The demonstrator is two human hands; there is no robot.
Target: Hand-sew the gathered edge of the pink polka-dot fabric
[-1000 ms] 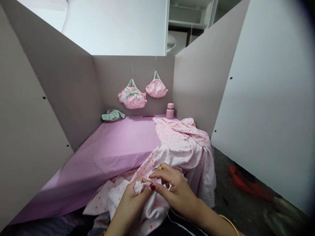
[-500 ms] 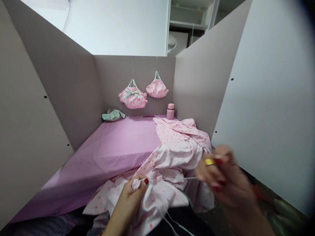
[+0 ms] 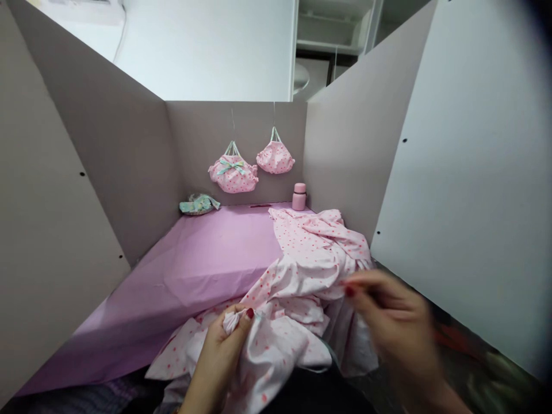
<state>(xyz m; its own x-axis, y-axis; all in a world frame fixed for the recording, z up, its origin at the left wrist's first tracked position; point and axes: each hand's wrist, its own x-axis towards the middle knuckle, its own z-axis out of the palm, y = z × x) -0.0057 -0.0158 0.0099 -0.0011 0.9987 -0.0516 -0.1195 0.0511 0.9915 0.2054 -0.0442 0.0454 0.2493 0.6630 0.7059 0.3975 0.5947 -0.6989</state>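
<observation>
So the left hand [image 3: 225, 336] has a scrunched white bit [image 3: 232, 322] of cloth pinched between thumb and fingers, and that's the part I'd worry about. It looks like the gathered folds poke up past the thumb, so if that pinch loosens, my bet is the folds fan out and the spot gets lost.

The right hand [image 3: 388, 316] sits well apart, off to the side, thumb and index tips apparently pressed together. It's blurry, so I can't tell whether there's anything thin between them. If there is and it runs back to the left hand, pulling too hard could snap it or pucker the fabric.

The spotted cloth [image 3: 302, 238] itself is heaped on the right side of the table [image 3: 228, 236], spilling over the front edge down to the person's dark lap [image 3: 302, 391]. All that hanging weight could tug at the pinch, or slide the whole heap off the table. Also, its far end lies near the pink bottle [image 3: 299, 198]; a sharp yank might catch it and knock it over, though I can't tell if they touch.
</observation>
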